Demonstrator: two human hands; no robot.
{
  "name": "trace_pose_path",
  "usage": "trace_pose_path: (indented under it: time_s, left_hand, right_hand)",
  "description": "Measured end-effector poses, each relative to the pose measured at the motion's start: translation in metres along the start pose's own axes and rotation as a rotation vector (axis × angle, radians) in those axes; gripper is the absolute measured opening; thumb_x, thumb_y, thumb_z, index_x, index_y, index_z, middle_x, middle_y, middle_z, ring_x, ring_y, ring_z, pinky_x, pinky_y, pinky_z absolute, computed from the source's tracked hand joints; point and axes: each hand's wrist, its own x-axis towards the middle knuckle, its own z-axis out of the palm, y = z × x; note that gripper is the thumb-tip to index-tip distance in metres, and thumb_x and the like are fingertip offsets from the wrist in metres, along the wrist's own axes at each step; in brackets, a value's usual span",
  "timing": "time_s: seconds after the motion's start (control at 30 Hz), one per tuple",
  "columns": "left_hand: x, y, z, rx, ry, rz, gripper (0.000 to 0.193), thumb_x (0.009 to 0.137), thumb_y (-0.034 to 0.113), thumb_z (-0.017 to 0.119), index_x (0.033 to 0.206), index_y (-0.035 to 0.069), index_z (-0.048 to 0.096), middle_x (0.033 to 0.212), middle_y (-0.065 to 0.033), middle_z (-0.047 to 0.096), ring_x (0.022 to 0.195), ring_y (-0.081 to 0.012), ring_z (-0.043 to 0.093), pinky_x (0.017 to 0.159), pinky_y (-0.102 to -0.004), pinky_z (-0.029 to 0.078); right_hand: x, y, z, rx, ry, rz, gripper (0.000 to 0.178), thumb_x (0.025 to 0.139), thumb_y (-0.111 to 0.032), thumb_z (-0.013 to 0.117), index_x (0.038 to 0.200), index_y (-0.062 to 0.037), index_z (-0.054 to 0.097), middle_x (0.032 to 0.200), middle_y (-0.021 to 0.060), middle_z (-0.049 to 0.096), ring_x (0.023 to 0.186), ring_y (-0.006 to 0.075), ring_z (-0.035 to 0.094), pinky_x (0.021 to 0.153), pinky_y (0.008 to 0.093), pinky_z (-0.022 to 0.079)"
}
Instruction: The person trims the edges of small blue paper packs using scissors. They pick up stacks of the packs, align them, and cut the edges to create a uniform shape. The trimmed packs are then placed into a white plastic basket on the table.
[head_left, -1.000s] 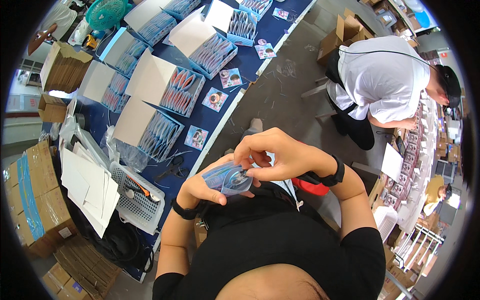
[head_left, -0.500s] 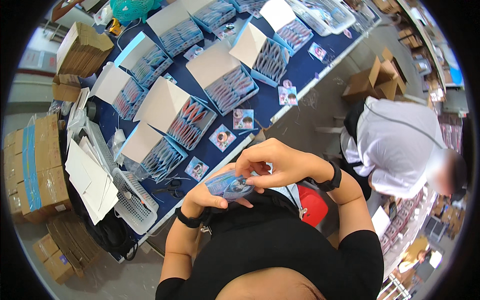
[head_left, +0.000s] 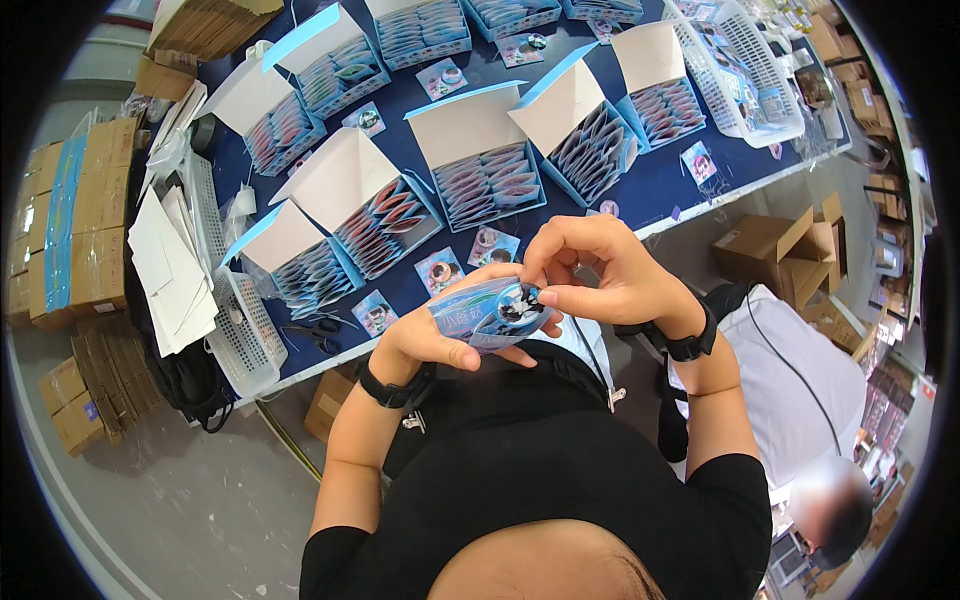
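Observation:
A small shiny blue packet (head_left: 470, 322), with a round cartoon badge showing at its right end, is held in front of my body. My left hand (head_left: 418, 338) grips it from below and the left, thumb on the front. Thumb and fingertips of my right hand (head_left: 610, 275) are closed at the badge end of the packet; whether they pinch the packet or something in it is hard to make out. Just beyond the hands lie square cartoon cards (head_left: 438, 270). Behind them stands an open box (head_left: 487, 190) filled with similar packets.
Several more open boxes of packets (head_left: 380, 225) cover the blue table (head_left: 640, 190). A white basket (head_left: 740, 85) stands far right, and another basket (head_left: 250, 335) near left beside scissors (head_left: 322, 335). A person in white (head_left: 795, 370) bends at the right, near an open carton (head_left: 770, 250).
My view has turned, so the table appears shifted and the person in white sits lower. Both hands still hold the packet, now tilted with its badge end more visible.

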Motion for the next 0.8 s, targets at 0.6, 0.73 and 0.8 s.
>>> trace_pose_path:
  time_s: [0.6, 0.73, 0.8]
  left_hand:
    - [0.024, 0.002, -0.010, -0.001, 0.087, 0.059, 0.091, 0.066, 0.007, 0.081, 0.139, 0.004, 0.027, 0.131, -0.0140, 0.041, 0.123, -0.0271, 0.044, 0.098, -0.0525, 0.042]
    - [0.017, 0.001, -0.020, -0.042, 0.112, 0.110, 0.088, 0.069, 0.004, 0.077, 0.140, 0.003, 0.025, 0.132, -0.0141, 0.039, 0.124, -0.0281, 0.042, 0.098, -0.0521, 0.042]
    - [0.016, 0.003, -0.018, -0.101, 0.171, 0.133, 0.088, 0.070, 0.004, 0.076, 0.140, 0.004, 0.024, 0.132, -0.0145, 0.039, 0.125, -0.0288, 0.042, 0.098, -0.0507, 0.043]
  right_hand:
    - [0.012, -0.011, -0.033, -0.298, -0.057, -0.060, 0.013, 0.074, -0.001, 0.063, 0.086, -0.0029, 0.060, 0.075, 0.0038, 0.058, 0.052, 0.0087, 0.051, 0.046, 0.0216, 0.040]
    - [0.024, 0.000, -0.026, -0.095, 0.029, 0.114, 0.013, 0.075, -0.001, 0.063, 0.088, -0.0020, 0.061, 0.073, 0.0021, 0.058, 0.054, 0.0041, 0.048, 0.048, 0.0191, 0.036]
    - [0.030, 0.003, -0.021, 0.041, 0.091, 0.234, 0.012, 0.076, -0.001, 0.063, 0.088, -0.0014, 0.060, 0.074, 0.0009, 0.057, 0.054, 0.0027, 0.047, 0.049, 0.0182, 0.035]
